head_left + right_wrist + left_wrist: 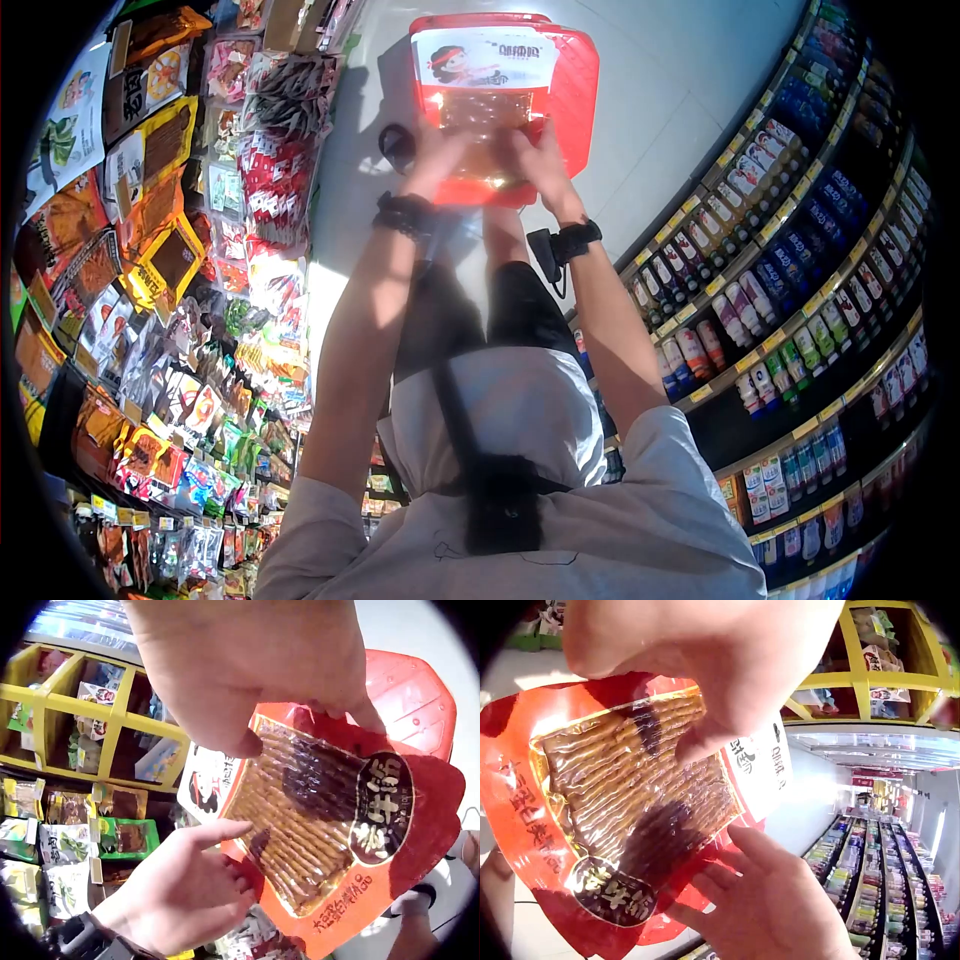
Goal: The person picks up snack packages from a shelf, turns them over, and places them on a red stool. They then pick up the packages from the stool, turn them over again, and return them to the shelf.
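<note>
A red snack packet (490, 105) with a clear window showing rows of brown strips is held in front of the body by both hands. My left hand (440, 155) grips one side edge; in the right wrist view its thumb (225, 829) lies over the front, with the fingers curled at the edge. Along the opposite edge my right hand (542, 165) grips the packet, its thumb (746, 840) at the border of the window. Dark lettering on white and a cartoon figure mark the packet's far end. Hand shadows fall across the window.
Below the packet a red plastic container (580, 100) stands on the pale floor (660, 110). Hanging snack bags (165, 250) crowd the left side. Curved shelves of bottles (760, 290) line the right. Yellow-framed bins (112, 716) hold more packets.
</note>
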A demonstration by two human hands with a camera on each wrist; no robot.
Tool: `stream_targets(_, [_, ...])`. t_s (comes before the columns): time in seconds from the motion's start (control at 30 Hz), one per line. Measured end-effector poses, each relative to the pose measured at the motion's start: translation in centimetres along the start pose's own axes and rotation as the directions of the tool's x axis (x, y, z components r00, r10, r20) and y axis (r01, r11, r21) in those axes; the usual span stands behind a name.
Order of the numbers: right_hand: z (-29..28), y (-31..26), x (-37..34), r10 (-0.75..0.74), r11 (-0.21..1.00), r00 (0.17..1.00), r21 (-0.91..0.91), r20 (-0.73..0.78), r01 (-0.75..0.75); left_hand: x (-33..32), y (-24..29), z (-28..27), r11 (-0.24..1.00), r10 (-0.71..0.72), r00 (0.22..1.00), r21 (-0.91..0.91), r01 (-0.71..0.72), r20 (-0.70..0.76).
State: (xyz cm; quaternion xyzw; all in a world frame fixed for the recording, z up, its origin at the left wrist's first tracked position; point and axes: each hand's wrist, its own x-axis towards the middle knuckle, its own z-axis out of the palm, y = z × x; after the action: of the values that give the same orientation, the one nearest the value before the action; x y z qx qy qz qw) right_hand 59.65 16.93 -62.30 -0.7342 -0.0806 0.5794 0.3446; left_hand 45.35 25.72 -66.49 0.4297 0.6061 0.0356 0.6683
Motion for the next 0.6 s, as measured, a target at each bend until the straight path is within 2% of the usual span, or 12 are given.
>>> stream_targets(0.03, [-0.1,0.5,0.3,-0.007,1.000,1.000,-0.013,-0.028,0.007,-0.1,-0.1,-0.1,1.000,0.014,1.000,0.014,-0.014,-0.009])
stream_targets(0.17, [0.4,0.8,0.7,-0.055,0.996,0.992,-0.083,-0.118,0.045,-0.1,0.1,-0.9,0.997,-0.074,0.997,0.028,0.073,0.019])
stream_targets(0.27, [0.9,-2.4,-0.8,0.009,1.000,1.000,0.007,0.022,-0.009,-0.2,-0.2,-1.5,0.997,-0.043,0.998,-0.054,0.046,0.048])
stream_targets(0.37, [1.6,-1.3,0.0,-0.070,0.995,0.996,-0.072,-0.061,0.065,0.0,-1.2,-1.8,1.000,0.017,0.999,-0.008,-0.017,0.029])
stream_targets(0.47, [2.3,-2.6,-1.1,-0.040,0.992,0.989,-0.127,-0.142,0.022,-0.1,-1.1,-2.5,0.994,-0.003,0.995,-0.109,0.014,0.096])
stream_targets(0.57, [1.4,3.2,1.3,-0.187,0.964,0.962,-0.227,-0.199,0.140,-0.5,-1.6,-3.4,0.990,-0.029,0.994,-0.131,0.043,0.105])
stream_targets(0.6, [1.3,4.4,0.9,-0.207,0.960,0.955,-0.232,-0.212,0.157,-0.6,-2.0,-3.8,0.978,-0.052,0.992,-0.196,0.074,0.115])
